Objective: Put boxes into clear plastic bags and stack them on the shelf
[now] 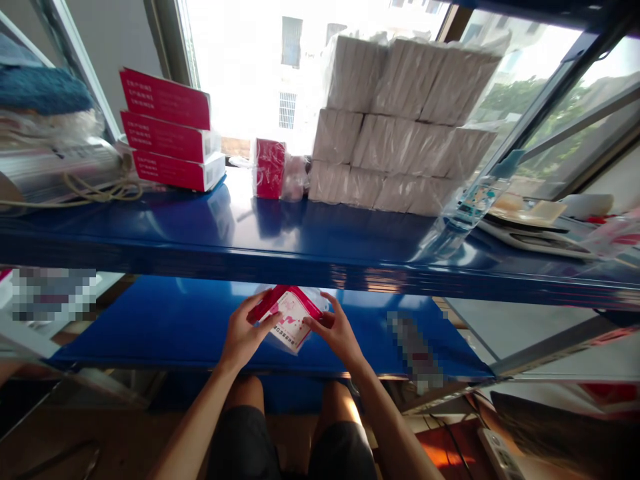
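Between my two hands is a small red and white box (290, 321) with a pink picture and dark print, in what looks like a clear plastic bag. It is tilted just above the lower blue shelf (173, 327). My left hand (245, 331) grips its left side, with the thumb on the white face. My right hand (338, 328) grips the right side, thumb also over the face. The fingers behind the box are partly hidden. The box's far edge lies close to the upper shelf's front lip.
On the upper blue shelf (320, 230) stand stacked red and white boxes (173, 137), a small wrapped red box (270, 168) and a large wrapped stack of white boxes (395, 127). A clear bottle (473, 200) stands to the right. A power strip (500, 457) lies low right.
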A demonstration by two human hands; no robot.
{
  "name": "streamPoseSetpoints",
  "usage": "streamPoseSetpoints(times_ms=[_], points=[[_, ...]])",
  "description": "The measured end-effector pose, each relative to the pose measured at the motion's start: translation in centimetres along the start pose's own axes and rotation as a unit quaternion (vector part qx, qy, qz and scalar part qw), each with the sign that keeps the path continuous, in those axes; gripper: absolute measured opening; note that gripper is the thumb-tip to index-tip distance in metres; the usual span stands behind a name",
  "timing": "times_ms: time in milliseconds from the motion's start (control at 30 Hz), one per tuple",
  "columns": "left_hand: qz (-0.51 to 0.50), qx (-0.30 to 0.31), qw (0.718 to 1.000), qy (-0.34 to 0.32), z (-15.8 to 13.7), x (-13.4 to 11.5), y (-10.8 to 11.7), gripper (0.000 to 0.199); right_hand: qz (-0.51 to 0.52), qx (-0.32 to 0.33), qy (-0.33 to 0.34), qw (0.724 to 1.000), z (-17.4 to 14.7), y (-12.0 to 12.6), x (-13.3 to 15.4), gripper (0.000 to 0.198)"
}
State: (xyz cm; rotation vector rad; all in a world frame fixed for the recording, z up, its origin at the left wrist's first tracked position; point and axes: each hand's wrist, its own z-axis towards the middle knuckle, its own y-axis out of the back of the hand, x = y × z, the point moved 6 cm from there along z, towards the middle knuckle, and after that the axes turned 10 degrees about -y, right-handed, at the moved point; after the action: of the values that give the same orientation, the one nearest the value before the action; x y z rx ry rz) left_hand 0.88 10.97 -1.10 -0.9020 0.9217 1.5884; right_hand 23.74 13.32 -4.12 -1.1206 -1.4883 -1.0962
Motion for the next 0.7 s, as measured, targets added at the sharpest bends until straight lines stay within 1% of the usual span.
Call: streamPoseSetpoints(times_ms=[67, 133, 200, 267, 300, 367, 433, 467, 533, 600, 667, 700], points=[[0.018, -0.008, 0.999, -0.030, 0.0, -1.3, 0.7, 0.058, -0.023, 0.050, 0.003, 0.999, 0.3, -1.1, 0.2, 0.091], [0.052, -0.010, 0.997, -0.062, 0.0, -2.4, 1.4, 0.053, -0.062, 0.072, 0.002, 0.996, 0.6, -1.8, 0.4, 0.090], [0.066, -0.019, 0.995, -0.076, 0.1, -3.1, 2.0, 0.050, -0.115, 0.054, 0.000, 0.992, 0.8, -2.0, 0.7, 0.089], [0.043, -0.042, 0.995, -0.075, 0.4, -3.4, 2.6, 0.051, -0.154, 0.026, 0.014, 0.988, 0.9, -2.0, 1.6, 0.083], [0.024, -0.059, 0.995, -0.070, 0.5, -3.5, 2.9, 0.052, -0.154, 0.022, 0.027, 0.987, 0.8, -2.2, 2.2, 0.080], [-0.013, -0.101, 0.993, -0.051, 0.9, -3.3, 3.2, 0.052, -0.112, 0.046, 0.045, 0.992, 0.5, -2.9, 3.4, 0.075], [-0.044, -0.135, 0.990, -0.026, 1.3, -2.7, 3.2, 0.051, -0.035, 0.082, 0.040, 0.995, 0.3, -3.6, 4.4, 0.073], [-0.056, -0.144, 0.988, -0.013, 1.6, -2.2, 2.9, 0.051, 0.001, 0.088, 0.032, 0.996, 0.3, -3.7, 4.7, 0.073], [-0.078, -0.128, 0.989, 0.013, 2.1, -1.2, 2.2, 0.053, 0.051, 0.069, 0.019, 0.996, 0.4, -3.3, 5.0, 0.073], [-0.086, -0.069, 0.993, 0.039, 2.3, -0.2, 1.2, 0.058, 0.075, 0.029, 0.014, 0.997, 0.3, -2.1, 4.7, 0.070], [-0.040, -0.005, 0.998, 0.040, 2.0, 0.3, 0.7, 0.061, 0.082, -0.015, 0.009, 0.996, -0.1, -0.5, 3.9, 0.070], [0.014, 0.017, 0.999, 0.025, 1.6, 0.3, 0.7, 0.059, 0.078, -0.041, 0.006, 0.996, -0.5, 0.4, 3.4, 0.070]])
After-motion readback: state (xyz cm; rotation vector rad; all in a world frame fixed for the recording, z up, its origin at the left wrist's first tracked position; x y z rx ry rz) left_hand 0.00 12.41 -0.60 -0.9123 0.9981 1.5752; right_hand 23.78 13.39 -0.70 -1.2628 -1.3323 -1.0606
